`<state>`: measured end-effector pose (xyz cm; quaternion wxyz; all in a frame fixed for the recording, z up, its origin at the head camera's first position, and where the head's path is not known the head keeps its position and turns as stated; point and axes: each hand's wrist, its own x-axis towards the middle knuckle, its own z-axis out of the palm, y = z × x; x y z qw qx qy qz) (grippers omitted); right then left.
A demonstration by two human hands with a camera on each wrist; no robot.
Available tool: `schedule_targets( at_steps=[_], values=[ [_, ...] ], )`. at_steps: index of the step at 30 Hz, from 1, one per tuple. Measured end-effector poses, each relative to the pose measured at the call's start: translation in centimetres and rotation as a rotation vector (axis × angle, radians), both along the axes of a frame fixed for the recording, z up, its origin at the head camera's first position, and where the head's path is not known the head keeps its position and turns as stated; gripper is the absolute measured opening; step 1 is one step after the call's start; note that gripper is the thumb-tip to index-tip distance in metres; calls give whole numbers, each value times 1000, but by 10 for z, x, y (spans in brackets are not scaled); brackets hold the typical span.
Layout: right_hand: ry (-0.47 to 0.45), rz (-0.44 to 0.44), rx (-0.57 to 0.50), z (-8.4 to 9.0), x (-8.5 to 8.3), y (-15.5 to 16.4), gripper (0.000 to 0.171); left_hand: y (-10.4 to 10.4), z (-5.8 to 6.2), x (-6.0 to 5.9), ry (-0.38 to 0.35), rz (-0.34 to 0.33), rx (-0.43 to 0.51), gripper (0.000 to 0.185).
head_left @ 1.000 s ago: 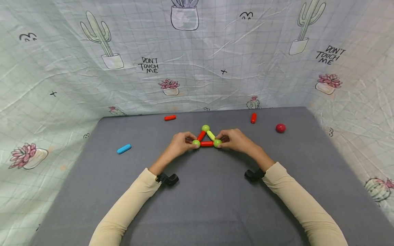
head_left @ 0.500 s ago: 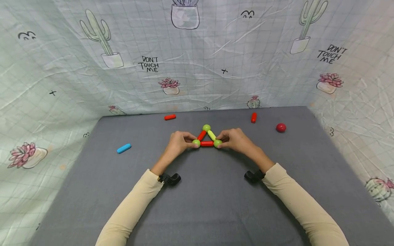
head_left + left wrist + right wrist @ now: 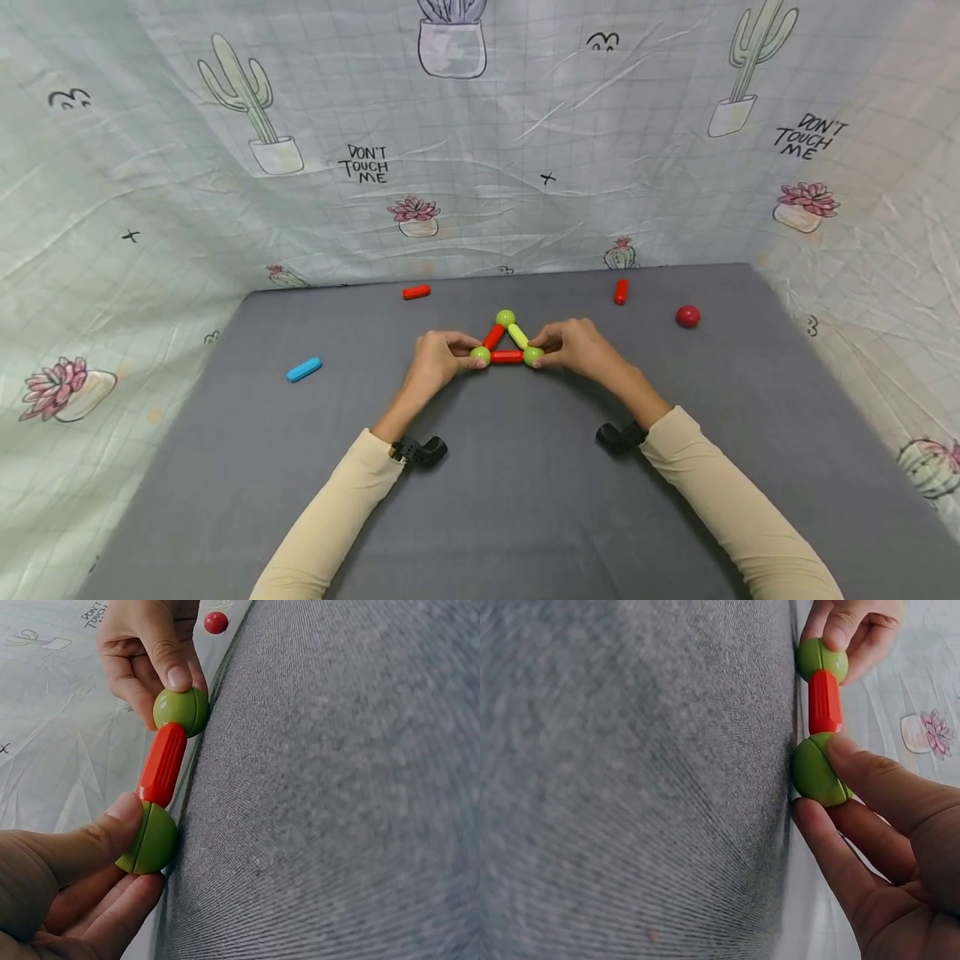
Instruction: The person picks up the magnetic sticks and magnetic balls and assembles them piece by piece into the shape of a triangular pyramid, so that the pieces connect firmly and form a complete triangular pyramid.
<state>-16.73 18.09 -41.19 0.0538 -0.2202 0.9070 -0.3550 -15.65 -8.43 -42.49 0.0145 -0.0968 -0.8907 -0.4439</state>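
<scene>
Pale cloth backdrop [image 3: 480, 158], printed with cacti and lettering; dark grey cloth-covered surface [image 3: 495, 508] before it. Clock centred on the ball-and-rod triangle [image 3: 507, 357], mid-surface, head view.

Far out at 9 o'clock: glossy light-blue rod [image 3: 303, 369], lying aslant. At 10 o'clock, near the backdrop: short loose red rod [image 3: 416, 292].

Left hand [image 3: 437, 358], cream sleeve [image 3: 333, 517] and black wrist device [image 3: 422, 451] behind it, reaches in from 8 o'clock. Thumb and fingers pinch the seamed lime-green left ball [image 3: 480, 357] at the triangle's 8 o'clock corner. From that ball a slanting red rod [image 3: 493, 337] runs toward the glossy green top ball [image 3: 506, 318] at 12. Ridged red base rod [image 3: 825, 701] spans to the seamed green right ball [image 3: 533, 357] at 4; slim yellow-green rod [image 3: 518, 337] forms the right side.

Right hand [image 3: 577, 346], from 4 o'clock, grasps the right ball between thumb and fingers.

At 2 o'clock: upright-pointing red rod [image 3: 621, 292], loose. Farther out, near 3: shiny dark-red ball [image 3: 687, 317].
</scene>
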Motion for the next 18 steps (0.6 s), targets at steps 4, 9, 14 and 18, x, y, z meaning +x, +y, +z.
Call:
schedule_targets(
  at_steps=[4,9,14,18],
  values=[
    [-8,11,3,1,0,1,33,-1,0,-1,5,-30,5,28],
    [-12,7,10,1,-1,0,34,-10,1,-6,-11,-152,-8,31],
    [-25,3,17,1,-1,-1,34,-34,12,-6,-26,-228,-56,33],
    [-30,0,19,1,-3,0,35,-67,25,-4,13,-192,-162,32]
  ],
)
